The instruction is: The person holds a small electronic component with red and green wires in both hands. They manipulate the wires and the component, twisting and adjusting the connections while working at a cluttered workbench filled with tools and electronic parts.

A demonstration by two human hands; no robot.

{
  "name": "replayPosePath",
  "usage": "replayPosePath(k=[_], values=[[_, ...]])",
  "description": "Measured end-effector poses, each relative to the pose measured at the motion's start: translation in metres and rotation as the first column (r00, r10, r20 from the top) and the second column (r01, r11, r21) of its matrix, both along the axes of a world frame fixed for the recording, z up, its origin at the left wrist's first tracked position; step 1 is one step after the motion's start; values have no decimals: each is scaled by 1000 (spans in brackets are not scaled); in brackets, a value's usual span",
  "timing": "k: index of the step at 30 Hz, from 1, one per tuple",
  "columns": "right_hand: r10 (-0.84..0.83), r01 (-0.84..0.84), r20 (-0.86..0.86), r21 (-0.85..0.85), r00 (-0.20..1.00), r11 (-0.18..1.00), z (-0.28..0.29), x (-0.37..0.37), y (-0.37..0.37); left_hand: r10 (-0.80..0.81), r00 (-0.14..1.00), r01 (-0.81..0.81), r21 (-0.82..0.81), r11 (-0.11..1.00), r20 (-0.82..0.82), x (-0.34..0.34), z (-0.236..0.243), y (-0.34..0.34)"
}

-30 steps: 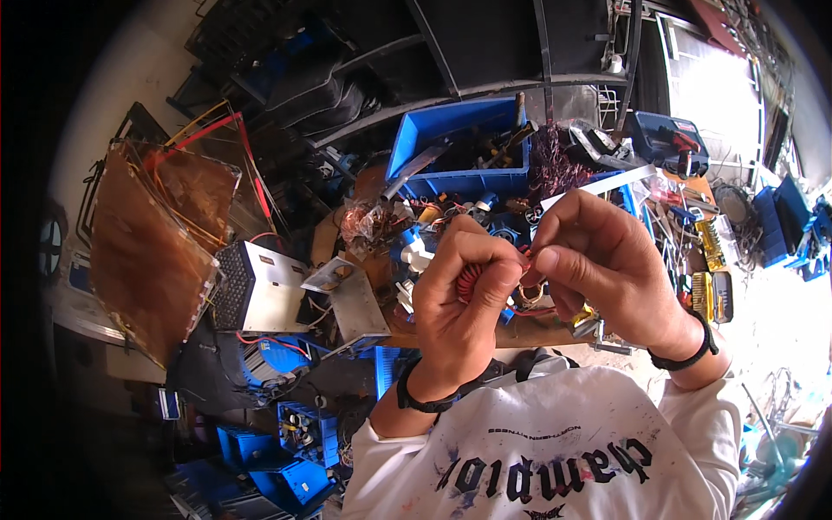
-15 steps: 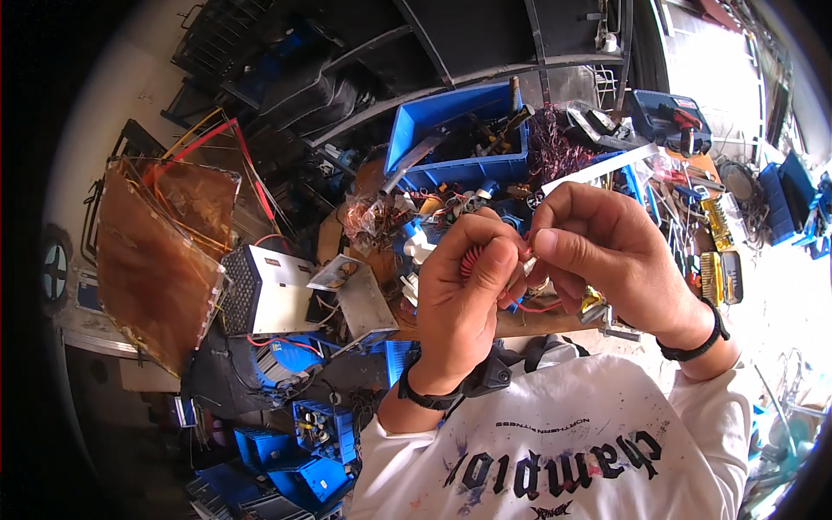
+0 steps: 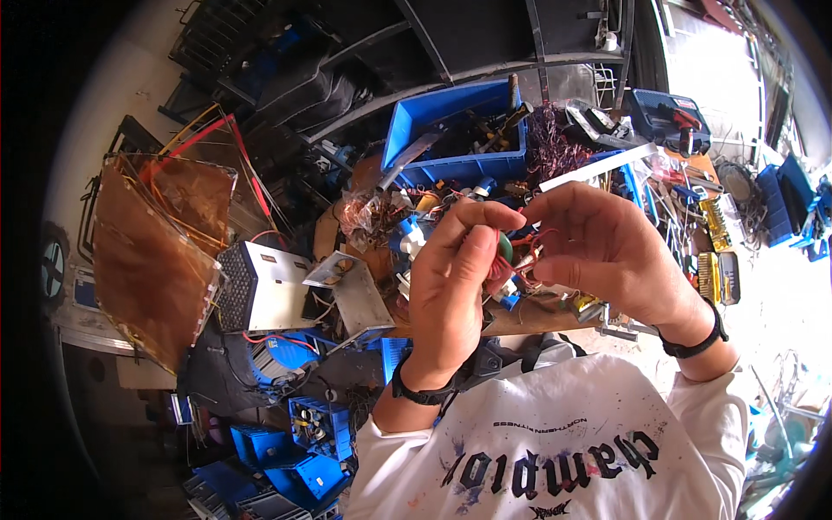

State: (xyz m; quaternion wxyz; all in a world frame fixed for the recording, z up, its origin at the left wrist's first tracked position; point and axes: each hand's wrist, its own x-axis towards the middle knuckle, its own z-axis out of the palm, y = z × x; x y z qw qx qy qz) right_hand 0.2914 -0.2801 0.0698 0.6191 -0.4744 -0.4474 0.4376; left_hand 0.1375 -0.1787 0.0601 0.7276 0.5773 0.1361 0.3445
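Observation:
In front of my chest, my left hand grips a small ring coil with a green core and red wire wound on it. Thumb and fingers press it from both sides, so part of the ring is hidden. Red wire loops out of the coil toward my right hand. That hand is curved, with its index finger and thumb apart and the loop between them. Its thumb tip lies against the red strands, and its index fingertip is close to the left one.
The cluttered workbench holds a blue bin of tools, a tangle of dark red wire, a red-handled power tool and a yellow brush. Left stand a metal-cased unit and brown sheets. Blue bins sit below.
The coil has turned in my left hand, so its green core now shows. My right thumb and index finger, pinched together at the wire before, have spread apart.

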Motion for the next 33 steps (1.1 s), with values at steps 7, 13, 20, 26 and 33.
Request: replayPosePath(k=[7,13,20,26,33], values=[[-151,137,432,64,889,989,-5,-2,3,-12,999,18,146,989,-40,-9,-12,13],[-242,217,587,114,773,969,-1,-19,14,33,999,-36,159,987,21,-15,-19,22],[-324,307,645,144,692,941,-1,-39,31,8,998,-23,231,973,67,-31,-33,48],[-415,402,468,133,781,906,0,-69,50,55,993,-85,305,948,105,-48,-34,64],[-395,363,197,180,897,914,-18,-97,73,-42,968,-45,339,940,246,-68,-40,89]])
